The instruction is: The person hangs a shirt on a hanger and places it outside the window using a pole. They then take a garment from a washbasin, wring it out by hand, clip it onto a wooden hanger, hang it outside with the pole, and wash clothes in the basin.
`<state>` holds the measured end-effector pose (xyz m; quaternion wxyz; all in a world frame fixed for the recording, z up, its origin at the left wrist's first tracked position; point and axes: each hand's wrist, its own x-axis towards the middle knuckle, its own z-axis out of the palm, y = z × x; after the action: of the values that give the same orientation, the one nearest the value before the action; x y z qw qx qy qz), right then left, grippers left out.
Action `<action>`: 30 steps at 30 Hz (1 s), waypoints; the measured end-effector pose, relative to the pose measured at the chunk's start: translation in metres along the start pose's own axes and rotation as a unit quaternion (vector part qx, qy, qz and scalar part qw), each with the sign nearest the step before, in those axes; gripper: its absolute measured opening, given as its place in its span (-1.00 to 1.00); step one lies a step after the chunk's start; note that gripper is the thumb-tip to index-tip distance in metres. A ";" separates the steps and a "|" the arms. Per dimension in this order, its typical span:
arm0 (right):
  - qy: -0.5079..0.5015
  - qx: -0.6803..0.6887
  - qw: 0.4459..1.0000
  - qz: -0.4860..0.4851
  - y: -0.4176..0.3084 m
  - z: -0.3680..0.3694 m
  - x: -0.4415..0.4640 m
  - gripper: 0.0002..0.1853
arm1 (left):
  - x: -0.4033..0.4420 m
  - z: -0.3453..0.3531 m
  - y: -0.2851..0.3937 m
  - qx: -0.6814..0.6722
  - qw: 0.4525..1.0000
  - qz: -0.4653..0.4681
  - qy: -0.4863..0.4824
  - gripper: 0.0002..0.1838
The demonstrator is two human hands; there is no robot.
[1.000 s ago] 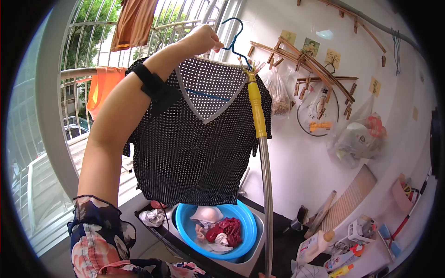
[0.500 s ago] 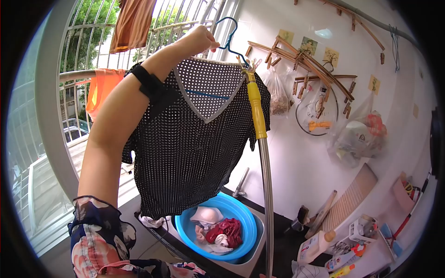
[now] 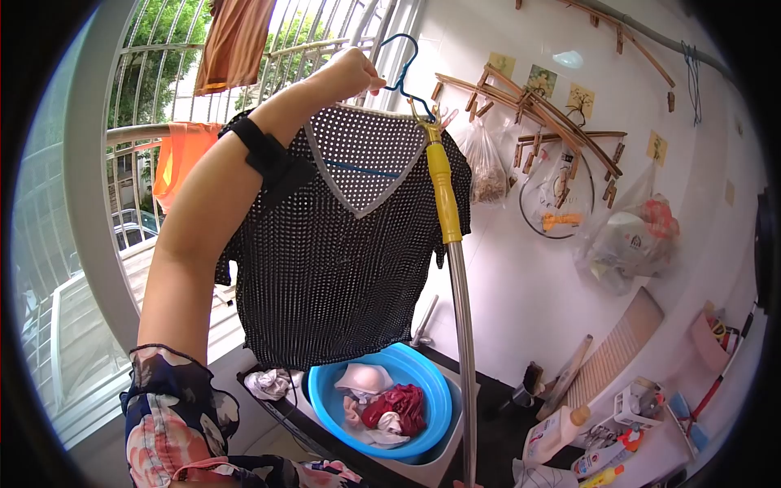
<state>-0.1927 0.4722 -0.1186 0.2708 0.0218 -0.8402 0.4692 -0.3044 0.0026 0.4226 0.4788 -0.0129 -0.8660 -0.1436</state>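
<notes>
My left hand point(image 3: 358, 75) is raised and closed on the neck of a blue hanger point(image 3: 400, 75). From this hanger hangs a black mesh shirt point(image 3: 333, 260) with a grey-edged V-neck. A clothes pole point(image 3: 460, 325) with a yellow handle section point(image 3: 443, 191) stands in front of the shirt's right side. Its forked tip is at the hanger's right shoulder; whether it bears the hanger's weight I cannot tell. Only a sliver of my right hand point(image 3: 460, 485) shows around the pole at the bottom edge.
Below the shirt, a blue basin point(image 3: 443, 398) holds wet laundry point(image 3: 399, 411) in a sink. Barred windows with an orange cloth point(image 3: 185, 159) lie left. Wooden clip hangers point(image 3: 529, 102) and plastic bags point(image 3: 630, 240) hang on the right wall, above a washboard point(image 3: 614, 342) and bottles point(image 3: 553, 435).
The pole's forked top has shifted slightly left and the shirt's hem sits higher, showing more of the basin and the white cloth beside it. My left hand keeps its hold on the hanger.
</notes>
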 end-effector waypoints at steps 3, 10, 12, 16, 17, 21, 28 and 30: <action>0.007 0.019 1.000 -0.007 -0.006 0.000 0.002 -0.67 | 0.000 0.000 -0.002 -0.010 1.000 0.003 0.001 -0.79; 0.001 0.019 1.000 -0.010 -0.011 0.003 0.002 -0.68 | 0.000 0.000 -0.003 -0.002 1.000 -0.007 0.008 -0.79; -0.006 0.016 1.000 0.001 -0.016 0.001 0.003 -0.68 | -0.001 -0.001 -0.003 -0.002 1.000 -0.003 0.007 -0.79; -0.011 0.015 1.000 -0.007 -0.013 0.000 0.002 -0.67 | -0.003 -0.004 0.000 0.002 1.000 0.000 -0.001 -0.77; -0.008 0.016 1.000 -0.011 -0.012 0.000 0.002 -0.67 | -0.004 -0.004 0.000 0.002 1.000 0.000 -0.002 -0.77; -0.001 0.018 1.000 -0.008 -0.003 0.004 0.000 -0.66 | -0.004 -0.003 -0.002 0.002 1.000 0.005 -0.003 -0.77; -0.003 0.023 1.000 0.002 -0.006 0.003 0.000 -0.65 | -0.007 -0.005 -0.001 0.002 1.000 0.014 0.002 -0.78; -0.003 0.012 1.000 -0.004 -0.006 0.002 0.001 -0.66 | -0.008 -0.003 0.000 -0.008 1.000 0.014 0.001 -0.78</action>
<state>-0.1927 0.4676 -0.1138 0.2703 0.0299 -0.8350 0.4783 -0.2974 0.0024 0.4176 0.4818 -0.0292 -0.8639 -0.1438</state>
